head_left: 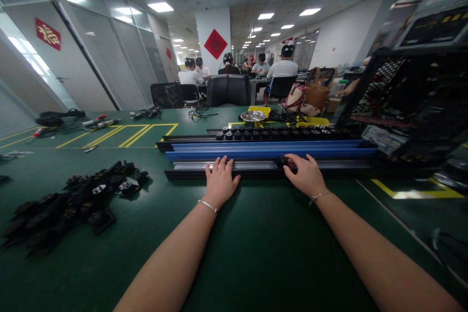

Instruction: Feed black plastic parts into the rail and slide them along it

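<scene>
My left hand (221,183) lies with fingers spread on the near black rail (186,174), holding nothing. Further right along the same rail, my right hand (305,173) has its thumb and fingertips around a small black part (281,161) in the channel. Directly behind runs a blue rail (226,148). Beyond it, a row of small black parts (256,133) stands along another dark rail (170,139). A loose heap of black parts (80,200) is on the green table (234,263) at the left.
A metal dish (253,116) and yellow trays (312,121) sit behind the rails, with cables nearby. An open black metal case (398,102) stands at the right. Tools (100,123) lie at the back left. Several people sit at tables farther away.
</scene>
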Motion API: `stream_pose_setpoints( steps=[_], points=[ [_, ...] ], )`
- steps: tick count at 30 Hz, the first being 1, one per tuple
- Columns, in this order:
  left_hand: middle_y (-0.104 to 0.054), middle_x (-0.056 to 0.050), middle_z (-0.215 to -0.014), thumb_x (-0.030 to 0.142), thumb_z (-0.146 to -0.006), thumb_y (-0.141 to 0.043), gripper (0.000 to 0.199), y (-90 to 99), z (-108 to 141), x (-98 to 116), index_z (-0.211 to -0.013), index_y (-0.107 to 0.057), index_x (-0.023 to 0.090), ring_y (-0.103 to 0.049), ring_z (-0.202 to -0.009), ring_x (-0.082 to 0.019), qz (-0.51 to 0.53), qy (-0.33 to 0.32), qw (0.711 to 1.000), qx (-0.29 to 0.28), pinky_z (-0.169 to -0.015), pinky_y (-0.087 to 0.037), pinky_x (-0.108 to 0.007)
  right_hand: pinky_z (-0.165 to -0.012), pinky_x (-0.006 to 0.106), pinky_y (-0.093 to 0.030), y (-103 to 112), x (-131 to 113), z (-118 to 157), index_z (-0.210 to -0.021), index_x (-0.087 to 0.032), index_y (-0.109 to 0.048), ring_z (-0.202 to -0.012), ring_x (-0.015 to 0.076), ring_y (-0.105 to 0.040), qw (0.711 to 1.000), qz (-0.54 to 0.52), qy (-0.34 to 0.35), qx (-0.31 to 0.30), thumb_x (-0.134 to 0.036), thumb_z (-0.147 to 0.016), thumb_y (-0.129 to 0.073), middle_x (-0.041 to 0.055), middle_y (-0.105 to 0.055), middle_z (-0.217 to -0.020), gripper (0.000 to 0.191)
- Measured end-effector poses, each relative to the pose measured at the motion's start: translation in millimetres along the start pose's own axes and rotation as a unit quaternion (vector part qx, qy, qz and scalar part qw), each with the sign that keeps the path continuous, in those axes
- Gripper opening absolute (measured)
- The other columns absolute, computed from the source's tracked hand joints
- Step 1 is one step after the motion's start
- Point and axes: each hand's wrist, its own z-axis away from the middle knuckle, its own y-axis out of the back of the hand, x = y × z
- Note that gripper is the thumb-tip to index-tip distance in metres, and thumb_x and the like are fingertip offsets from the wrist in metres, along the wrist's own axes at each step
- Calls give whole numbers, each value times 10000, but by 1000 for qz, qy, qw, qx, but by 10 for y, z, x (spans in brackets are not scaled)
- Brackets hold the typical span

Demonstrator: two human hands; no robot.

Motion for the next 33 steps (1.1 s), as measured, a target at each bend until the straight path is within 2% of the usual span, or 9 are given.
stream_pose_setpoints(
  steps=[9,15,25,29,33],
  points=[
    [-411,-80,-1433,482,-851,-415,541,3,5,5,-1334,-439,241,-295,-1335,-275,4,-4,1000,8,-1078,-202,-535,-1006,492,-313,-14,19,0,-1068,-211,-571,-827,207,-649,1000,1,4,-18,-310,-794,-481,38,-704,-843,305],
    [-401,-82,-1439,488,-848,-418,548,35,0,14,-1340,-439,246,-285,-1341,-277,0,2,1000,-9,-1083,-200,-527,-999,487,-327,-30,16,6,-1063,-216,-577,-820,202,-648,1000,7,10,-20,-309,-796,-472,36,-708,-851,301],
    [-417,-80,-1429,487,-845,-422,540,-2,1,1,-1325,-451,240,-301,-1331,-280,6,-4,1000,11,-1076,-204,-538,-1014,489,-309,-22,-8,7,-1097,-213,-568,-819,200,-638,998,-13,48,-44,-293,-804,-460,49,-700,-974,322],
    [-416,-76,-1430,483,-846,-424,539,-5,-1,5,-1325,-448,238,-297,-1333,-276,6,-1,1000,8,-1077,-203,-538,-1010,491,-314,-33,-2,6,-1052,-201,-602,-823,210,-632,999,7,36,-39,-309,-816,-440,57,-703,-893,306],
    [-422,-75,-1426,484,-843,-432,540,-14,0,2,-1322,-450,236,-300,-1331,-275,8,-2,1000,13,-1076,-205,-537,-1013,503,-301,-59,9,9,-1001,-199,-628,-889,226,-623,998,20,36,-53,-312,-830,-416,70,-701,-975,295]
  ],
)
